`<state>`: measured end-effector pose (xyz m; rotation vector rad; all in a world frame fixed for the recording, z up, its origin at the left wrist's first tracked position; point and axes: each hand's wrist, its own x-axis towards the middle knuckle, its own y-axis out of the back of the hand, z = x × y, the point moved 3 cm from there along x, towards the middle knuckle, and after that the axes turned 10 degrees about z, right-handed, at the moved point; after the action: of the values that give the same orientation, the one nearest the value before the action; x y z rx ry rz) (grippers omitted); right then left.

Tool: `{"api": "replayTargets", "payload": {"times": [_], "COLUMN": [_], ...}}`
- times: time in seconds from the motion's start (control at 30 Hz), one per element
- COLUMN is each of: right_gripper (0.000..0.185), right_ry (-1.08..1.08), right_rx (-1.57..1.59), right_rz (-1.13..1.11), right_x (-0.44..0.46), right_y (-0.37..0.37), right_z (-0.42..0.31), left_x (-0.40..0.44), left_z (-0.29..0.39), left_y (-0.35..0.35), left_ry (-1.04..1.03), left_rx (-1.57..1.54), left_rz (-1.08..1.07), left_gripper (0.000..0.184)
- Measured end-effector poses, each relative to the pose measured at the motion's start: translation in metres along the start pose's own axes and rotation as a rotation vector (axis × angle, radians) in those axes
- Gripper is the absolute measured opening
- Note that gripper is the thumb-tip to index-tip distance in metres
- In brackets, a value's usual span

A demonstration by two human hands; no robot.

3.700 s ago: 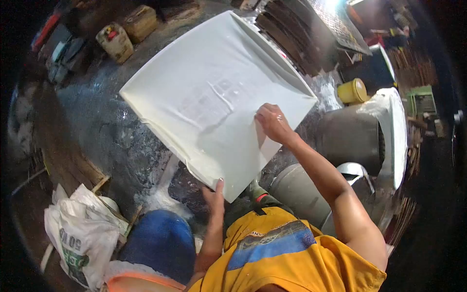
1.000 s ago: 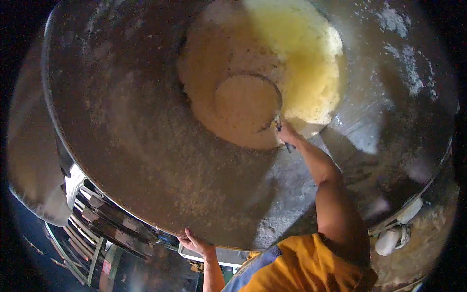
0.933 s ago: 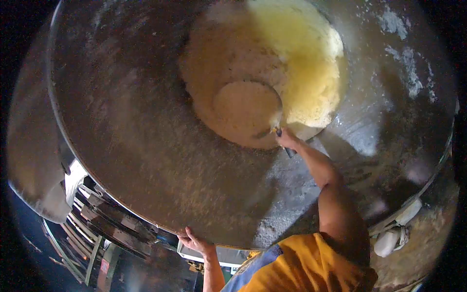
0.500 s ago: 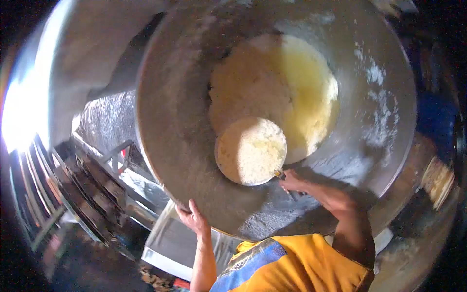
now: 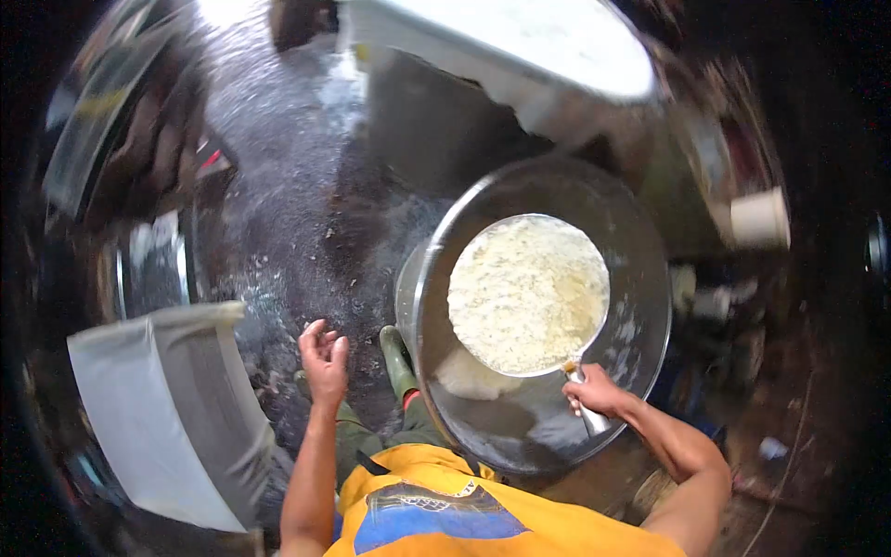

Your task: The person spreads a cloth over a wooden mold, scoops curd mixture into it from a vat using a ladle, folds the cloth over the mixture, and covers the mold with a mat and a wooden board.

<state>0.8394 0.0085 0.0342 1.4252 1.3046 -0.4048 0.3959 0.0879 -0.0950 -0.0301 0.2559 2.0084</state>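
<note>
My right hand (image 5: 601,391) is wrapped around the metal handle (image 5: 592,420) of a wide round long-handled scoop (image 5: 574,362). A pale yellowish, lumpy wet mass (image 5: 529,292) fills the scoop to its rim. The scoop hangs over the mouth of a large round metal vat (image 5: 640,371), and more pale stuff (image 5: 473,376) shows below it inside the vat. My left hand (image 5: 324,360) floats in the air to the left of the vat, touching nothing, with its fingers loosely bent and apart.
Dark wet floor (image 5: 297,213) stretches left of the vat. My green boot (image 5: 397,360) stands close to the vat's side. A grey-white cloth-covered box (image 5: 158,408) is at lower left. A white-topped container (image 5: 548,37) stands at the far side, and a white bucket (image 5: 761,219) at right.
My view has swung, with the vat now lower and more to the right. My left hand has come off the vat's rim. The full scoop has risen out of the vat's depth in my right hand.
</note>
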Motion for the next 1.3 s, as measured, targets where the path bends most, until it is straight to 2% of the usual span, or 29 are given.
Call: {"api": "replayTargets", "payload": {"times": [0.1,0.2,0.23,0.27,0.33,0.37,0.4,0.47,0.53,0.57,0.6,0.67,0.73,0.77,0.87,0.93,0.97,1.0,1.03,1.07,1.1,1.13,1.2,1.27,1.3], "right_gripper": [0.011,0.012,0.015,0.019,0.023,0.023,0.021,0.019,0.014,0.012,0.010,0.010,0.012,0.013,0.017,0.014,0.010,0.008,0.013,0.013,0.014,0.038,0.033,0.030,0.029], "right_ry": [0.045,0.108,0.141,0.163,0.183,0.269,0.316,0.418,0.533,0.562,0.496,0.471,0.609,0.645,0.283,0.276,0.429,0.575,0.802,0.926,1.177,1.139,1.609,1.586,1.486], "right_rx": [-0.107,-0.184,-0.274,-0.327,-0.370,-0.438,-0.468,-0.626,-0.655,-0.665,-0.590,-0.587,-0.702,-0.729,-0.755,-0.702,-0.596,-0.494,-0.401,-0.316,-0.029,-0.034,0.166,0.350,0.466], "right_rz": [0.005,-0.121,-0.146,-0.145,-0.257,-0.331,-0.388,-0.464,-0.712,-0.745,-0.885,-1.061,-1.065,-1.070,-1.129,-0.901,-0.804,-0.605,-0.505,-0.357,-0.217,-0.223,0.146,0.055,-0.095], "right_x": [-0.046,-0.093,-0.100,-0.121,-0.142,-0.143,-0.153,-0.158,-0.161,-0.178,-0.195,-0.211,-0.208,-0.202,-0.225,-0.245,-0.243,-0.236,-0.182,-0.209,-0.202,-0.245,-0.255,-0.263,-0.266], "right_y": [-0.014,-0.054,-0.075,-0.105,-0.164,-0.196,-0.233,-0.311,-0.390,-0.429,-0.469,-0.537,-0.600,-0.626,-0.677,-0.690,-0.703,-0.705,-0.731,-0.713,-0.705,-0.664,-0.596,-0.515,-0.474], "right_z": [-0.047,-0.093,-0.104,-0.126,-0.150,-0.164,-0.174,-0.193,-0.200,-0.208,-0.212,-0.217,-0.215,-0.213,-0.234,-0.254,-0.263,-0.279,-0.297,-0.334,-0.363,-0.383,-0.426,-0.440,-0.440], "left_x": [-0.019,-0.059,-0.081,-0.099,-0.124,-0.134,-0.142,-0.148,-0.146,-0.150,-0.150,-0.154,-0.155,-0.160,-0.154,-0.152,-0.151,-0.151,-0.149,-0.148,-0.146,-0.147,-0.145,-0.145,-0.143], "left_z": [-0.055,-0.096,-0.113,-0.117,-0.110,-0.100,-0.111,-0.092,-0.108,-0.107,-0.125,-0.132,-0.127,-0.140,-0.116,-0.107,-0.109,-0.112,-0.116,-0.111,-0.100,-0.092,-0.114,-0.117,-0.109], "left_y": [0.103,0.199,0.227,0.252,0.279,0.289,0.297,0.305,0.306,0.302,0.299,0.293,0.293,0.292,0.296,0.300,0.298,0.297,0.297,0.301,0.305,0.305,0.305,0.314,0.322], "left_ry": [0.185,0.443,0.435,0.516,0.633,0.628,0.581,0.612,0.320,0.401,0.496,0.449,0.359,0.447,0.499,0.426,0.385,0.343,0.313,0.346,0.379,0.410,0.419,0.440,0.451], "left_rx": [-0.118,-0.391,-0.562,-0.751,-1.146,-1.351,-1.556,-1.675,-1.727,-1.828,-1.840,-1.728,-1.853,-1.923,-1.885,-1.926,-1.924,-1.922,-1.915,-1.862,-1.808,-1.753,-1.778,-1.730,-1.671], "left_rz": [0.203,0.556,0.627,0.753,0.979,1.067,0.967,1.157,1.055,1.019,1.105,1.241,1.238,1.192,1.190,1.164,1.182,1.199,1.166,1.210,1.252,1.294,1.289,1.275,1.262], "left_gripper": [0.046,0.049,0.055,0.058,0.062,0.067,0.064,0.062,0.063,0.058,0.048,0.038,0.036,0.037,0.046,0.051,0.052,0.052,0.054,0.055,0.056,0.057,0.051,0.051,0.055]}}
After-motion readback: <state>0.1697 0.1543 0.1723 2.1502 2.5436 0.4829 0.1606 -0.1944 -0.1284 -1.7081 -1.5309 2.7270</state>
